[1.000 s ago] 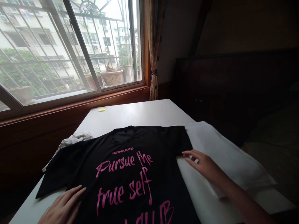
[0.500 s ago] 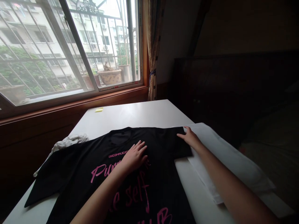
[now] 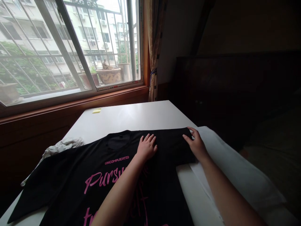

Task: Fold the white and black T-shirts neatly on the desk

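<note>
A black T-shirt [image 3: 70, 175] with pink lettering lies spread out on a white table [image 3: 131, 114], its collar toward the far side. My left hand [image 3: 147, 147] rests flat on the upper chest, just right of the collar, fingers stretched out. At the end of the right sleeve [image 3: 174, 146] is my right hand [image 3: 197, 145], with thumb and fingers apart and touching the cloth near the sleeve's edge. My left forearm covers part of the lettering.
White cloth [image 3: 225, 157] lies along the table's right side, partly under my right forearm. A crumpled white cloth [image 3: 62, 146] sits behind the left sleeve. Near the far left corner is a yellow sticky note [image 3: 97, 110]. Beyond are a window and a curtain [image 3: 154, 47].
My left hand has moved farther up and right across the shirt, toward the shoulder. My right hand has shifted slightly right at the sleeve end, and the sleeve looks straighter. The view has shifted slightly.
</note>
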`<state>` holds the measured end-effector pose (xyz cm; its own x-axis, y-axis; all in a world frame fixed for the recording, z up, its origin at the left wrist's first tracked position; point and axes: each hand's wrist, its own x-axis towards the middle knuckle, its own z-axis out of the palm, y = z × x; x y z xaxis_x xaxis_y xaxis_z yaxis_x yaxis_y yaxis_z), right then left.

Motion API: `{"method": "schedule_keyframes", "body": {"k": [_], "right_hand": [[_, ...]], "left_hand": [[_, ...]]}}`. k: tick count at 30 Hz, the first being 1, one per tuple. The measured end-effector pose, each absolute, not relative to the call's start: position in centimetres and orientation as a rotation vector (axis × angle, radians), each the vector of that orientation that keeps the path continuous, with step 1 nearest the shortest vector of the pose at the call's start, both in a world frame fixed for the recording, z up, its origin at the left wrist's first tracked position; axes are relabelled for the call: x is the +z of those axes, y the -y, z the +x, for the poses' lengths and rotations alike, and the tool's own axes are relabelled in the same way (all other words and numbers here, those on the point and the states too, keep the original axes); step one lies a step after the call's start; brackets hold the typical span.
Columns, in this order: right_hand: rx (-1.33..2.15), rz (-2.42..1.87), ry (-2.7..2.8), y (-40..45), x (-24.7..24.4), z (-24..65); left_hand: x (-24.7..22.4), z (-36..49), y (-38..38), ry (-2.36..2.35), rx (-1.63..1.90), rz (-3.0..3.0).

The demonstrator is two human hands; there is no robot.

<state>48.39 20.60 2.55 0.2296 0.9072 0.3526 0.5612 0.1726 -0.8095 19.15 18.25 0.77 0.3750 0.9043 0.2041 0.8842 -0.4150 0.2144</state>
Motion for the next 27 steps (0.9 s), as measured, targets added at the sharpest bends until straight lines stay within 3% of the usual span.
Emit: {"method": "schedule_keyframes", "body": {"k": [9,21,25,27], "right_hand": [[0.399,-1.337,1.557,-18.8,5.6,45.9],[0.226,-1.192,1.889,-17.3,12.5,39.7],[0.356,-1.137,1.978,-15.2,13.8,36.3],[0.613,-1.036,2.114,-13.6,14.3,35.0]], "left_hand": [[1.1,19.4,-18.9,-1.718,0.441,2.505],[1.2,18.5,-20.5,-1.458,0.58,2.304],[2.4,17.0,-21.3,-1.455,0.749,2.048],[3.2,15.7,-21.5,-1.466,0.815,1.888]]}}
